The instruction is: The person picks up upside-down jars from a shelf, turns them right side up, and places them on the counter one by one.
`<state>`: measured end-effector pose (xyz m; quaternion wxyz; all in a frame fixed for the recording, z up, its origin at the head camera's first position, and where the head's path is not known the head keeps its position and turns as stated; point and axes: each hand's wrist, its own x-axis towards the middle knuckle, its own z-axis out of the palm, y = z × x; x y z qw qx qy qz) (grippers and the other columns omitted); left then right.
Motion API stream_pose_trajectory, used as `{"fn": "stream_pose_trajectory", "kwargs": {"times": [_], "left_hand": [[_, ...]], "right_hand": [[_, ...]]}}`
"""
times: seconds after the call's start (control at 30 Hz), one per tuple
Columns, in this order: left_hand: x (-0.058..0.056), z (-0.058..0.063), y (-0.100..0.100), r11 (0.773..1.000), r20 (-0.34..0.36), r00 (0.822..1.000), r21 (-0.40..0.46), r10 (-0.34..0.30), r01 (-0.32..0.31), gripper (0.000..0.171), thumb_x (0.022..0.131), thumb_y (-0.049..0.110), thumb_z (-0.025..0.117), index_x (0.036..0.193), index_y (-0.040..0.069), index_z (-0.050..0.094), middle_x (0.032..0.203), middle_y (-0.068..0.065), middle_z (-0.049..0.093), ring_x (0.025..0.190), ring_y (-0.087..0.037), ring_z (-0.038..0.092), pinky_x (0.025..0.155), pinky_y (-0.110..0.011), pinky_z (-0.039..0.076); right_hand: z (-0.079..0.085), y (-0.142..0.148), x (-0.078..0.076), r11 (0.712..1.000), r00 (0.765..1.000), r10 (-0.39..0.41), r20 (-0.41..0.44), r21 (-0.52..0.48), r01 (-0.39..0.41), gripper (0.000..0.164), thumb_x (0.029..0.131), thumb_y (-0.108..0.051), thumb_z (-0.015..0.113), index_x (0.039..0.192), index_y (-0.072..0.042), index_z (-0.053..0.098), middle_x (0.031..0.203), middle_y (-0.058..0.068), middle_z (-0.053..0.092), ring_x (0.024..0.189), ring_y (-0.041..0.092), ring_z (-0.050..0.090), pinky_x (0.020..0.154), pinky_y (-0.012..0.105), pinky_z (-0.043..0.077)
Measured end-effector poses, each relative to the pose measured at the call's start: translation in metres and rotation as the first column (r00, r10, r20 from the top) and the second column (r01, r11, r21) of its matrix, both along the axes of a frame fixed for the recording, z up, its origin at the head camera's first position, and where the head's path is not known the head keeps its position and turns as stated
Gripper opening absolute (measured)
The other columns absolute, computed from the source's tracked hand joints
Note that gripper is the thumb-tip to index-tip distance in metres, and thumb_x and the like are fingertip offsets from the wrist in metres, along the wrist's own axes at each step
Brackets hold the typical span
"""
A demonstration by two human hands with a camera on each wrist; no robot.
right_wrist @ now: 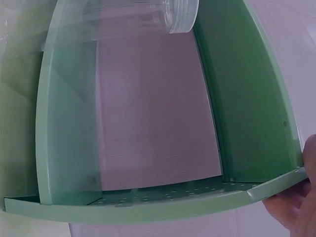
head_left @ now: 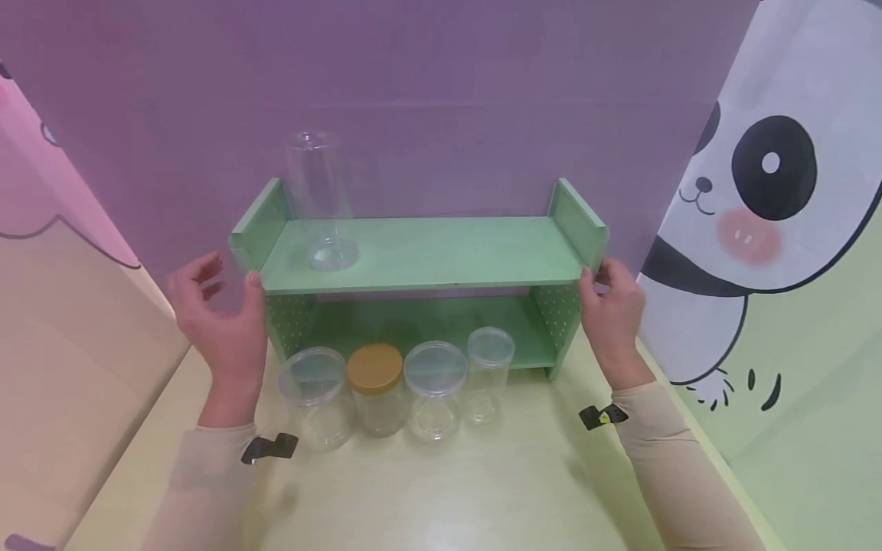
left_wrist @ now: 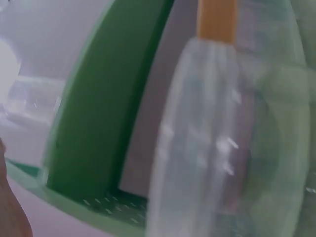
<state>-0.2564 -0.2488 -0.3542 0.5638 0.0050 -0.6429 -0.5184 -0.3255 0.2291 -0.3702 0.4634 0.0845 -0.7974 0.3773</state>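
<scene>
A green two-tier shelf stands against the purple wall. My right hand holds its right side panel near the front corner, thumb at the front and fingers round the outer side; the right wrist view also shows this hand at the panel edge. Beside the left panel, my left hand has its fingers loosely bent and spread, with nothing in them and the thumb tip right by the shelf's front corner. A tall clear jar stands upright on the upper board, toward the left.
Before the shelf, a row of jars stands on the pale table: a wide clear-lidded jar, an orange-lidded jar, another clear-lidded jar and a narrower jar. A panda-painted wall borders the right side.
</scene>
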Motion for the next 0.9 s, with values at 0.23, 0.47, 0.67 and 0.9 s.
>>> {"fn": "stream_pose_trajectory", "kwargs": {"times": [0.23, 0.47, 0.67, 0.9], "left_hand": [[-0.008, 0.014, 0.023, 0.956, 0.146, 0.982, -0.248, -0.123, 0.156, 0.066, 0.091, 0.012, 0.084, 0.147, -0.006, 0.053, 0.139, -0.001, 0.059, 0.130, -0.020, 0.061, 0.107, -0.027, 0.054], [-0.031, 0.039, 0.023, 0.895, 0.583, 0.791, -0.232, -0.184, 0.380, 0.133, 0.089, 0.041, 0.094, 0.177, 0.030, -0.006, 0.179, -0.010, 0.023, 0.159, -0.032, 0.039, 0.124, -0.060, 0.043], [-0.056, 0.053, 0.009, 0.856, 0.684, 0.687, -0.181, -0.245, 0.485, 0.154, 0.084, 0.032, 0.100, 0.171, 0.037, -0.026, 0.181, -0.018, 0.013, 0.160, -0.040, 0.036, 0.122, -0.066, 0.043], [-0.066, 0.054, 0.007, 0.812, 0.721, 0.638, -0.185, -0.271, 0.554, 0.157, 0.083, 0.038, 0.101, 0.169, 0.039, -0.031, 0.181, -0.021, 0.020, 0.161, -0.039, 0.038, 0.124, -0.064, 0.041]], "right_hand": [[0.000, 0.001, 0.000, 1.000, 1.000, -0.004, 0.013, -0.008, 0.004, 0.017, 0.103, -0.003, 0.070, 0.113, 0.011, 0.072, 0.106, 0.026, 0.077, 0.097, 0.042, 0.077, 0.072, 0.008, 0.043], [0.002, -0.002, 0.000, 1.000, 1.000, 0.006, 0.028, -0.014, -0.006, 0.018, 0.104, -0.004, 0.069, 0.112, 0.011, 0.071, 0.104, 0.027, 0.075, 0.097, 0.042, 0.076, 0.078, 0.048, 0.064], [0.002, -0.003, -0.002, 1.000, 1.000, 0.005, 0.030, -0.002, -0.005, 0.019, 0.104, -0.005, 0.068, 0.113, 0.011, 0.070, 0.104, 0.028, 0.075, 0.098, 0.044, 0.075, 0.075, 0.047, 0.056], [0.002, -0.002, 0.000, 1.000, 1.000, 0.012, 0.028, -0.015, -0.012, 0.019, 0.104, -0.005, 0.069, 0.113, 0.012, 0.069, 0.105, 0.030, 0.074, 0.098, 0.047, 0.073, 0.080, 0.059, 0.062]]}}
